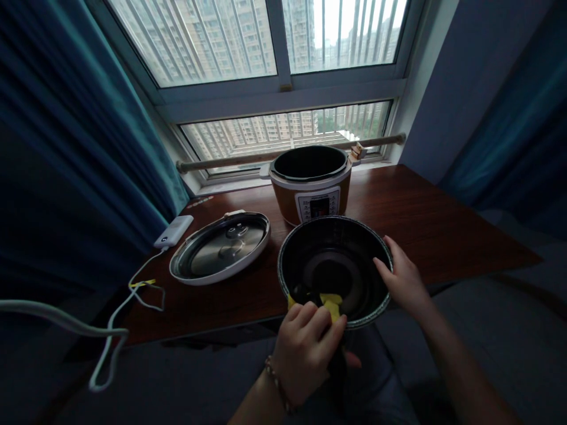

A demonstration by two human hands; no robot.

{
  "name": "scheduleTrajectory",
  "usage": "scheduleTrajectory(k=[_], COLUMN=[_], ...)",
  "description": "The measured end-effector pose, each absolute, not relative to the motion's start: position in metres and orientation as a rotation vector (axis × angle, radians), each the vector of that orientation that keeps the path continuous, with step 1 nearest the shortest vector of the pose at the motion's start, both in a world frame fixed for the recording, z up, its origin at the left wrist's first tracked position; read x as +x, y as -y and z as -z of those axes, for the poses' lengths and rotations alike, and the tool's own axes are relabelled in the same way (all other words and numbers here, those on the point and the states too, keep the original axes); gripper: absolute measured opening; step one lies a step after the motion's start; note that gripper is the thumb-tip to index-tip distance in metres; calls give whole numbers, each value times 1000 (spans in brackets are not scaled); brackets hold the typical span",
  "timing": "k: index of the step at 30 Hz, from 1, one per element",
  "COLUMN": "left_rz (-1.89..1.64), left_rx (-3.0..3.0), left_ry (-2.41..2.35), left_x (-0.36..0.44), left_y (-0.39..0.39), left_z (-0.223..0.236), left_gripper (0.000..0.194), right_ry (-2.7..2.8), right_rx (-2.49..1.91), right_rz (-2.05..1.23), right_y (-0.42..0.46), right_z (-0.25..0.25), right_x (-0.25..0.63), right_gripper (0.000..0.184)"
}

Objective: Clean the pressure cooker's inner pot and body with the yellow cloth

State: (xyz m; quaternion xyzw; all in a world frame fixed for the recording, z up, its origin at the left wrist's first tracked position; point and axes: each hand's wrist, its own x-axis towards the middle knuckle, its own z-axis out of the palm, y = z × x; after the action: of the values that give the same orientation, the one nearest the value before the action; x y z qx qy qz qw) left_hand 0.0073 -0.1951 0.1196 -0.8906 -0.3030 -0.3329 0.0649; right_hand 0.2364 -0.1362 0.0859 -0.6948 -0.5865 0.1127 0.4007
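A black inner pot (335, 236) is held at the near edge of the wooden table (425, 224). My right hand (404, 277) grips its right rim, fingers curled over the edge. My left hand (308, 345) is closed on a yellow cloth (331, 302) pressed against the pot's near inside wall. A beaded bracelet is on my left wrist. Behind the pot stands an orange and white electric cooker base (315, 183) with its control panel facing me, open and without a lid.
The cooker lid (221, 247) lies upside down on the table to the left. A white power bank (173, 231) with a white cable (133, 289) sits at the table's left edge. Blue curtains hang on both sides of the window.
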Motion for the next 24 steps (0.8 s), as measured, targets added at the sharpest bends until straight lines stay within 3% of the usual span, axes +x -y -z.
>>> scheduleTrajectory(k=[3, 5, 7, 10, 12, 24], left_rz=[972, 983, 952, 815, 722, 254], left_rx=[-2819, -2885, -2924, -2820, -2695, -2889], left_ry=[873, 865, 928, 1141, 1206, 1287], left_x=[-5, -15, -24, -28, -23, 37], left_y=[191, 190, 189, 187, 184, 179], left_z=[-131, -134, -134, -133, -135, -135], left_gripper=[78, 84, 74, 35, 21, 37], right_ry=[1456, 1420, 1393, 1379, 1376, 1283], right_rx=[-1760, -1761, -1761, -1742, -1737, -1699], right_rz=[-365, -387, -416, -424, -413, -494], right_y=[136, 137, 138, 138, 138, 140], right_z=[-83, -86, -88, -89, -89, -87], right_x=[235, 234, 234, 234, 235, 231], right_gripper=[52, 52, 53, 51, 51, 54])
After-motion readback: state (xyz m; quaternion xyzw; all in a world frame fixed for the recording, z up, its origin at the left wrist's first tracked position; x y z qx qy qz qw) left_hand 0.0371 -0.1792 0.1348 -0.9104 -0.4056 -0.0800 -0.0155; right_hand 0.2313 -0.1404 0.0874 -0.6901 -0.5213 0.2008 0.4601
